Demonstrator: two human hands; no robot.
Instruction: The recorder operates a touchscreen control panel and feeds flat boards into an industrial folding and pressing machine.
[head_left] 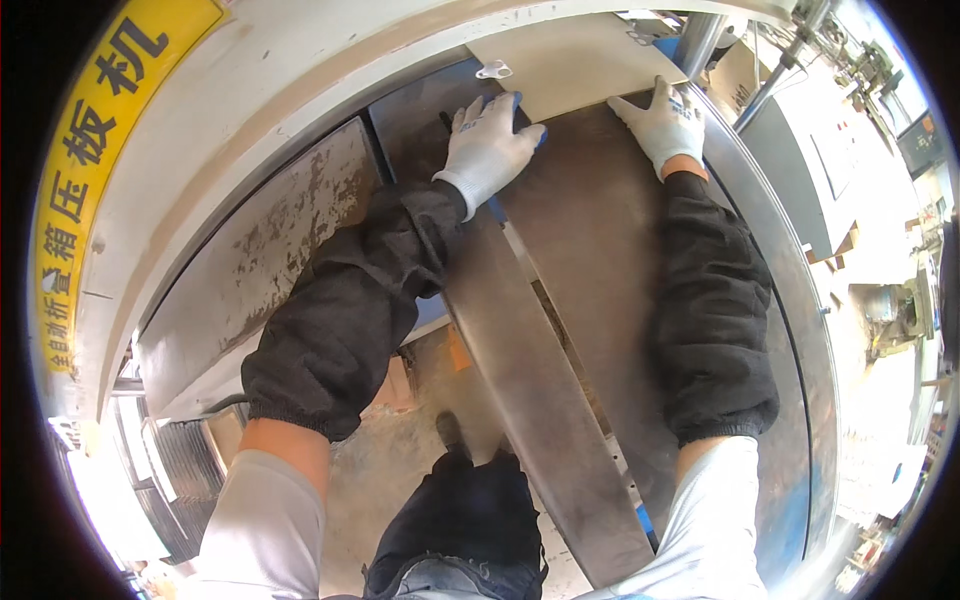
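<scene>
A flat cream-coloured sheet (pixel 575 65) lies at the far end of a brown-grey metal machine table (pixel 590 220). My left hand (pixel 490 145), in a white glove with blue fingertips, rests by the sheet's near left corner with fingers apart. At the near right corner is my right hand (pixel 665 125), gloved alike, its thumb and fingers spread along the edge. Neither hand is visibly closed around the sheet. A small white, flat piece with holes (pixel 493 70) sits at the sheet's left edge, beyond my left fingers.
A white machine frame (pixel 300 85) with a yellow label (pixel 110 150) curves along the left and top. A steel column (pixel 700 45) stands beyond the sheet. A long slot (pixel 560 330) runs through the table. Dark stacked panels (pixel 185 460) stand at lower left.
</scene>
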